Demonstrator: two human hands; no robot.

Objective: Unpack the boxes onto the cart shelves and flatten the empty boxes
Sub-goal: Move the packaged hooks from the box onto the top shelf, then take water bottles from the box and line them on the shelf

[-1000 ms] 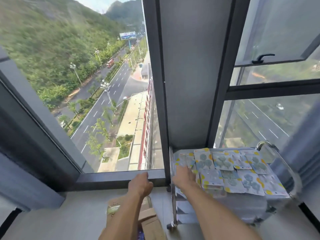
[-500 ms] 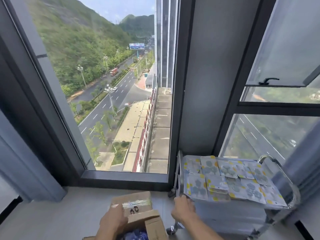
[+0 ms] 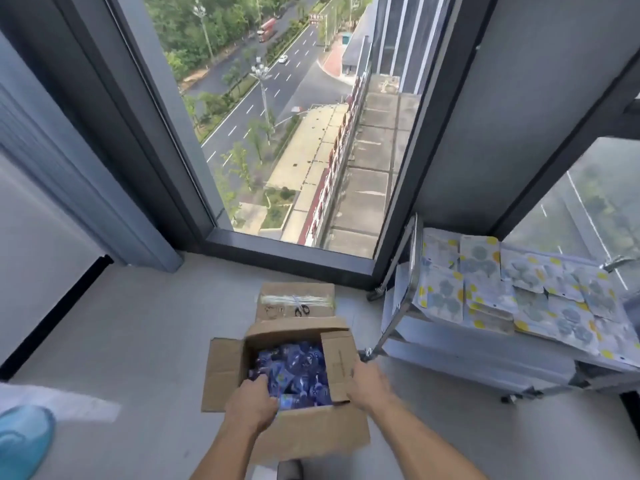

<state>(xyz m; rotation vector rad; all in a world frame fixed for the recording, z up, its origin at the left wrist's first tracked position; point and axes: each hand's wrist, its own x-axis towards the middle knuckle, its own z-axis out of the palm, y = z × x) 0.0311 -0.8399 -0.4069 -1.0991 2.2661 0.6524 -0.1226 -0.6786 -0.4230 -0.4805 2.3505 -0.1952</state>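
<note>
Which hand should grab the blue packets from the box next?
Probably the left hand: its fingers already reach into the open cardboard box among the blue packets. The right hand holds the box's side flap.

No legible text anywhere.
Open box point(image 3: 287, 386) right flap carries a faint printed line, too blurred to read; closed box point(image 3: 294, 301) behind has dark marks, possibly handling symbols; the roadside sign point(image 3: 318, 18) outside is unreadable.
</note>
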